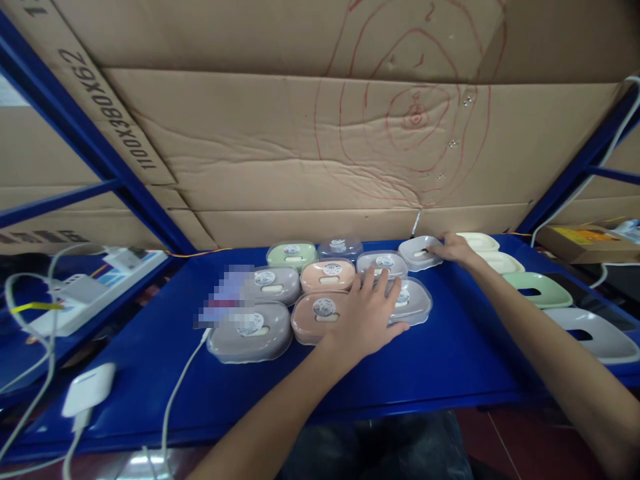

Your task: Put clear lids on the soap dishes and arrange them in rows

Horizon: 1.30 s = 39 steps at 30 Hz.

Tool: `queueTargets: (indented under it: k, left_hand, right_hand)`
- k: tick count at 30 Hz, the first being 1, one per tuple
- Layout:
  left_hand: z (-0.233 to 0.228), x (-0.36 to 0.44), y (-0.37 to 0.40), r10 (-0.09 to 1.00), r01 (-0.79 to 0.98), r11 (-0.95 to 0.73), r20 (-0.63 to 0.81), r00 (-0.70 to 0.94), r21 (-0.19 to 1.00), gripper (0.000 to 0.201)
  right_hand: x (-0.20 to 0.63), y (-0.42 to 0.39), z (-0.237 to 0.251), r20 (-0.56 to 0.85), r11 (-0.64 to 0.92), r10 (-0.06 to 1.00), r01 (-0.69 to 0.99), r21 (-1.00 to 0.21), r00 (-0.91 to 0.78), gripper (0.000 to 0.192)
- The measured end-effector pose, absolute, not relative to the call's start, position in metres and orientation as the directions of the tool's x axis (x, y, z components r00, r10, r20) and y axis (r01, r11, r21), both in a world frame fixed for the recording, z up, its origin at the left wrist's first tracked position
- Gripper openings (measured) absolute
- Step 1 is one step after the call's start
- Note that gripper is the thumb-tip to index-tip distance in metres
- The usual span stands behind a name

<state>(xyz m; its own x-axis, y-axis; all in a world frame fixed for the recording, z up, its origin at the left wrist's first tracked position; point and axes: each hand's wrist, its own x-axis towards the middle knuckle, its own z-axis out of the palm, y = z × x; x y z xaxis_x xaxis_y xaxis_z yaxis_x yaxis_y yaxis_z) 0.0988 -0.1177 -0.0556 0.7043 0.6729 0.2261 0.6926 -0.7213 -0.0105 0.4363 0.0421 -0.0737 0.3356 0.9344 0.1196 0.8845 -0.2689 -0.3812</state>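
My left hand (371,310) lies with fingers spread over the wrapped dishes, across a peach oval soap dish (313,319) and a grey soap dish (417,303); its fingertips reach a pale grey wrapped one (377,262) behind. At the back, my right hand (453,249) pinches the right edge of a light grey soap dish (417,252) with a slot in its middle. Other film-wrapped, labelled dishes stand in rows to the left: grey (273,343), green (285,257), dark blue-grey (343,252) and a second peach one (320,283).
Unwrapped cream (505,262), green (555,293) and white (610,347) dishes line the right side of the blue shelf (400,380). A pixelated item with a cable (175,400) and a white case (90,389) are at left. Cardboard (260,147) closes the back.
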Motion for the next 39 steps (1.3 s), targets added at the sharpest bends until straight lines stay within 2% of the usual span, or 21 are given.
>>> queueTargets:
  k: [4,8,15,20,23,26,29,31,32,35,37,39]
  left_hand:
    - [-0.054,0.099,-0.118,0.677,0.694,-0.72,0.21,0.705,-0.01,0.086]
    - [-0.055,0.099,-0.117,0.668,0.687,-0.726,0.235,0.706,0.0,0.084]
    - [-0.055,0.098,-0.115,0.667,0.684,-0.729,0.234,0.707,0.011,0.086]
    - [-0.055,0.097,-0.116,0.664,0.678,-0.734,0.243,0.707,0.037,0.087]
    - [-0.051,0.098,-0.117,0.672,0.668,-0.734,0.279,0.686,0.124,0.095]
    - [-0.041,0.097,-0.114,0.728,0.629,-0.684,0.388,0.565,0.369,0.091]
    - [-0.03,0.093,-0.102,0.854,0.412,-0.521,0.451,0.26,0.748,0.085]
    - [-0.023,0.089,-0.091,0.939,0.096,-0.34,0.332,0.083,0.936,0.08]
    - [-0.02,0.086,-0.086,0.968,-0.08,-0.24,0.245,0.06,0.968,0.073]
    - [-0.014,0.077,-0.07,0.992,-0.455,0.007,0.05,0.113,0.89,0.042]
    - [-0.011,0.068,-0.062,0.998,-0.578,0.058,-0.031,0.056,0.814,0.027]
    - [-0.009,0.059,-0.054,0.993,-0.657,0.04,-0.101,-0.056,0.753,0.025]
  right_hand:
    - [0.432,0.044,-0.069,0.066,-0.317,0.928,0.871,-0.376,0.366,0.029]
    - [0.43,0.044,-0.068,0.043,-0.336,0.918,0.831,-0.444,0.394,0.03]
    - [0.423,0.034,-0.067,0.002,-0.31,0.892,0.612,-0.727,0.453,0.025]
    - [0.418,0.021,-0.053,0.006,-0.174,0.895,0.362,-0.916,0.446,0.032]
    - [0.415,0.013,-0.041,0.078,-0.048,0.878,0.25,-0.967,0.471,0.03]
    - [0.404,0.004,-0.027,0.134,0.071,0.883,0.155,-0.985,0.45,0.027]
    - [0.375,-0.011,-0.013,0.14,0.141,0.944,0.021,-0.99,0.298,0.03]
    - [0.344,-0.022,-0.007,0.109,0.119,0.987,-0.076,-0.99,0.122,0.031]
    - [0.328,-0.027,-0.006,0.085,0.09,0.995,-0.103,-0.991,0.046,0.031]
    - [0.285,-0.031,-0.007,0.034,0.029,0.997,-0.093,-0.995,-0.062,0.029]
    - [0.268,-0.023,-0.009,0.056,0.053,0.994,-0.031,-0.998,-0.091,0.031]
    - [0.261,-0.006,-0.009,0.137,0.147,0.985,0.099,-0.984,-0.105,0.04]
